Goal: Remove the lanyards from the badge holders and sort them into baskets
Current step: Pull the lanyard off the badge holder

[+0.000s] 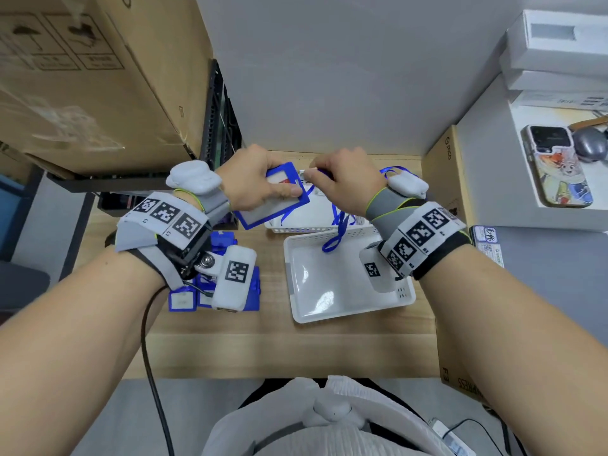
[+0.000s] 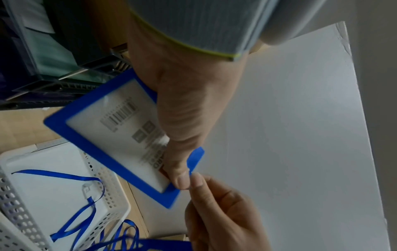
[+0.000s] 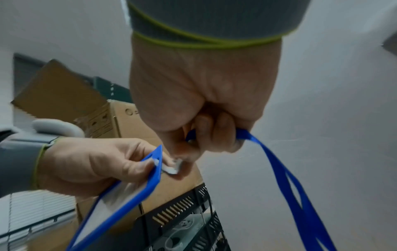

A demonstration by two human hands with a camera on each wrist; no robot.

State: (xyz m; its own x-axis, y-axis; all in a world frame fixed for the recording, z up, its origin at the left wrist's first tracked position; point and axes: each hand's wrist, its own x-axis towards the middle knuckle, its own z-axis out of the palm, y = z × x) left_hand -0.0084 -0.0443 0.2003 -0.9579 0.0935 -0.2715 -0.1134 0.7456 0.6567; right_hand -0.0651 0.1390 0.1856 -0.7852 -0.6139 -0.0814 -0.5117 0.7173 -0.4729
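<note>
My left hand (image 1: 263, 182) grips a blue-framed badge holder (image 1: 260, 215) by its top edge, held above the table; the holder (image 2: 111, 141) shows a barcode label. My right hand (image 1: 342, 185) pinches the metal clip (image 3: 173, 167) of a blue lanyard (image 3: 285, 171) at the holder's slot (image 3: 155, 161). The lanyard (image 1: 339, 228) hangs down from that hand over two white baskets. The far basket (image 1: 312, 229) holds blue lanyards (image 2: 81, 212); the near basket (image 1: 296, 311) shows only a clear lining.
A pile of blue badge holders (image 1: 210, 287) lies on the wooden table (image 1: 263, 343) under my left wrist. Cardboard boxes (image 1: 82, 80) and a black rack (image 1: 218, 120) stand at the left. A brown box (image 1: 444, 179) flanks the right, beyond it a phone (image 1: 556, 166).
</note>
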